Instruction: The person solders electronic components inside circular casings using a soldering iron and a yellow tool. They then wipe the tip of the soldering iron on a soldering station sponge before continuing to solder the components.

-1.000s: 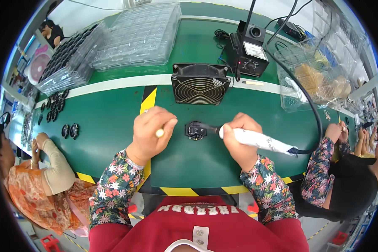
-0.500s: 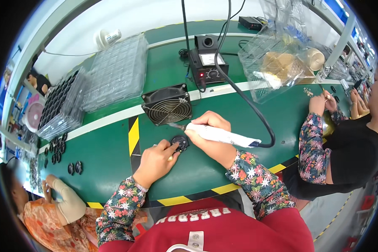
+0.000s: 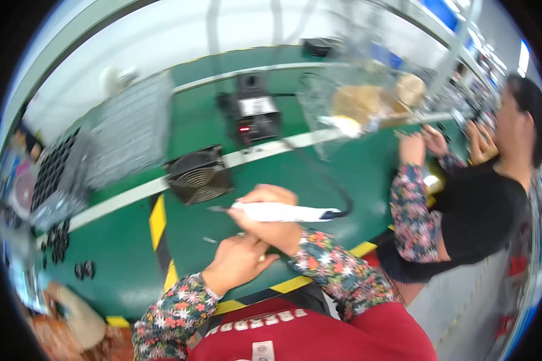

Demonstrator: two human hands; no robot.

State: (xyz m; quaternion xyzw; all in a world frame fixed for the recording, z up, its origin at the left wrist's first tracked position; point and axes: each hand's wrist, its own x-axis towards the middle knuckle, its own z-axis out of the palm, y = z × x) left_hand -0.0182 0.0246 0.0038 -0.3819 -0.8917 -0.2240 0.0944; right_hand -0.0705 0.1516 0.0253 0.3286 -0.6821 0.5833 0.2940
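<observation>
green bench (image 3: 319, 174) | fan (image 3: 199, 176) | soldering station (image 3: 254, 116) | grey trays (image 3: 132, 135) | small black parts (image 3: 59, 243)

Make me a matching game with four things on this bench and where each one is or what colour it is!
Things:
1. white soldering pen
2. small black fan
3. black control box
4. stripe on the table

Places or colours:
A. yellow
B. at the back of the green table, beyond the white line
C. held in the right hand
D. just beyond the pen tip, by the white line

Pairs: 1-C, 2-D, 3-B, 4-A
</observation>
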